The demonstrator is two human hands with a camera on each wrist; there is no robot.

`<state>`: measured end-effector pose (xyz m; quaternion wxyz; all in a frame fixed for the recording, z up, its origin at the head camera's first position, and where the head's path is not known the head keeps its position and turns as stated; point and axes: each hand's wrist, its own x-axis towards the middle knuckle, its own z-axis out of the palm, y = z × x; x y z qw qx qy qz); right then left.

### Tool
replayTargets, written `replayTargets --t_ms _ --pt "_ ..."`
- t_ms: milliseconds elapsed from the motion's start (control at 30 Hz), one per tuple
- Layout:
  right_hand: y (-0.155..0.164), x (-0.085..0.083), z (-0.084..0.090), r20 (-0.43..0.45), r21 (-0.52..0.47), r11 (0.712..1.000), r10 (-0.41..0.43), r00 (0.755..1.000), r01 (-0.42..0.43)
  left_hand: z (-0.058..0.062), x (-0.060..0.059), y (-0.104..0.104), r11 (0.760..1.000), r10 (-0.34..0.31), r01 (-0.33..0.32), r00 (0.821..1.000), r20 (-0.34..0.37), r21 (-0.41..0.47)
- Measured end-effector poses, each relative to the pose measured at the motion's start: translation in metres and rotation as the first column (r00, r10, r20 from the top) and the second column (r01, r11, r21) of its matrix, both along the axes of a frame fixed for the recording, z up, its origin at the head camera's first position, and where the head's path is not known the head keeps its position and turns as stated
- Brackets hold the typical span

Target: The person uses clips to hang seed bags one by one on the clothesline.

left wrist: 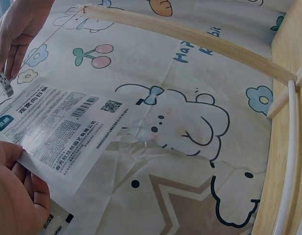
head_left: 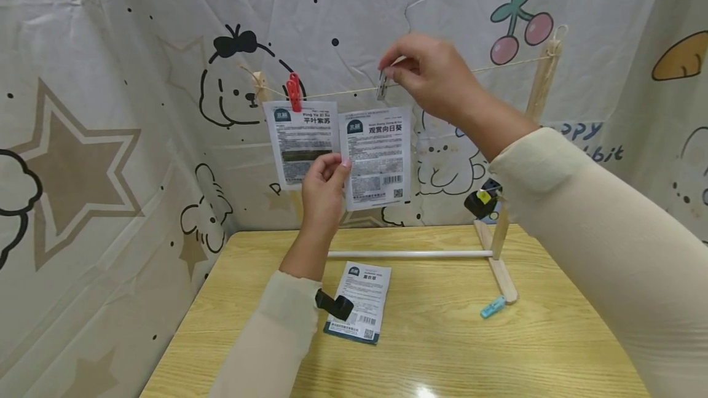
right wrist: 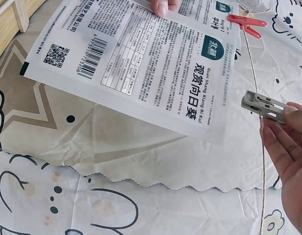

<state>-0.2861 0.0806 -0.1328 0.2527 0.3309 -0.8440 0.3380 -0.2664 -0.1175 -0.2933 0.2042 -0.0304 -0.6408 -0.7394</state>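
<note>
Apparently the step in hand is pegging up a second packet: the left hand (head_left: 325,186) pinches the white packet (head_left: 378,158) by its left edge, holding it roughly upright below the line (head_left: 354,91), while the right hand (head_left: 434,78) pinches the grey clip (head_left: 381,86) between thumb and fingers at the line. In the right wrist view the clip crosses the line, with the packet's top edge apart from it; whether its jaws are parted I cannot tell. Just to the left, another packet (head_left: 305,131) hangs from the red clip (head_left: 294,92), slightly tilted. On the table (head_left: 442,349) lie a third packet (head_left: 367,284) and the blue clip (head_left: 493,306), the latter beside the stand's foot (head_left: 500,275). The next move seems to call for lifting the top edge to the line, squeezing the clip wide, and catching paper and line together; a shallow bite could let the packet slip.
</note>
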Motion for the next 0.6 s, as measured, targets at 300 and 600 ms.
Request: replayTargets --t_ms 300,600 --pt "-0.001 -0.0001 -0.0021 0.016 0.006 1.0 0.022 1.0 -0.022 0.0033 -0.0004 0.0011 1.0 -0.001 0.001 1.0 -0.028 0.003" --pt "-0.0028 -0.0015 -0.0044 0.027 0.029 0.999 0.014 1.0 -0.015 0.0063 -0.0003 0.002 1.0 0.001 -0.001 0.999 -0.046 0.005"
